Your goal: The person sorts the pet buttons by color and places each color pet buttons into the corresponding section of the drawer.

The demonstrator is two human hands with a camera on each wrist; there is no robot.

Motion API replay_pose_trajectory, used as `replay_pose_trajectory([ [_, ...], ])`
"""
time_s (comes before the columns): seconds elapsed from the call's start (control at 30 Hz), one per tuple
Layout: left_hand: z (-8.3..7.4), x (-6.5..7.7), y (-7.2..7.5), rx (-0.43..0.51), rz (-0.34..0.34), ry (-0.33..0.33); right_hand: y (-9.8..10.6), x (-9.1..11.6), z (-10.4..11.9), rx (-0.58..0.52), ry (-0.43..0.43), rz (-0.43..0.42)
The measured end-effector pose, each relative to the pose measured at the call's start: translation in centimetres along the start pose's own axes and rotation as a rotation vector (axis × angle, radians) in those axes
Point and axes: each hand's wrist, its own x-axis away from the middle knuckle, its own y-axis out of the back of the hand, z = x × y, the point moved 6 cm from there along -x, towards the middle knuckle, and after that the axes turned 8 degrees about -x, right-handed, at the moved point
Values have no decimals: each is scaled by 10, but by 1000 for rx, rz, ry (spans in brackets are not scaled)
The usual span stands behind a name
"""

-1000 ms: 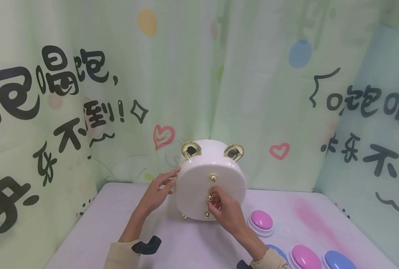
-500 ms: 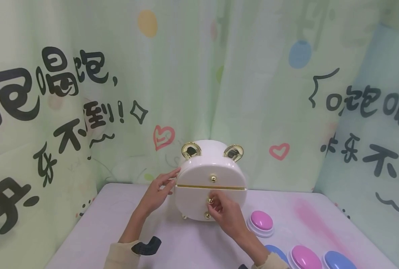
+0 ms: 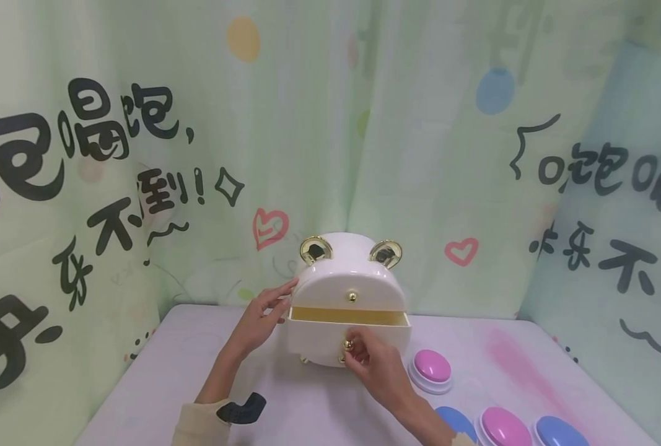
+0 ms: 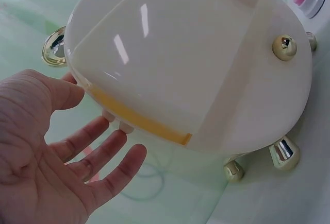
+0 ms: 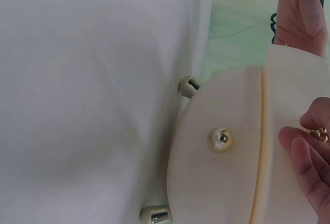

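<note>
A white rounded drawer box point(image 3: 336, 277) with gold ears, gold knobs and small gold feet stands on the table. Its middle drawer point(image 3: 316, 337) is pulled partly out, showing a yellowish inside with nothing visible in it. The thumb and fingers of my right hand point(image 3: 379, 365) pinch this drawer's gold knob point(image 3: 349, 344). My left hand point(image 3: 256, 323) is at the box's left side, fingertips against it and fingers spread in the left wrist view. The upper drawer with its knob point(image 3: 352, 297) is closed. In the right wrist view, the bottom drawer's knob point(image 5: 221, 139) shows on a closed front.
Right of the box stands a pink push button point(image 3: 433, 366) on a white base. Nearer the front right are another pink button point(image 3: 505, 426) and two blue buttons, one of them point(image 3: 561, 432) at far right. Printed curtains point(image 3: 419, 155) enclose the pale table point(image 3: 157, 384).
The middle drawer has gone from closed to partly out, moving toward me with my right hand on its knob. My left hand stays at the box's side.
</note>
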Motion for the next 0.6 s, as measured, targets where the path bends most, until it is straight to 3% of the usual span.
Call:
replay_pose_trajectory([
  [0.6, 1, 0, -1, 25, 14, -10, 7, 16, 21, 12, 141, -21],
])
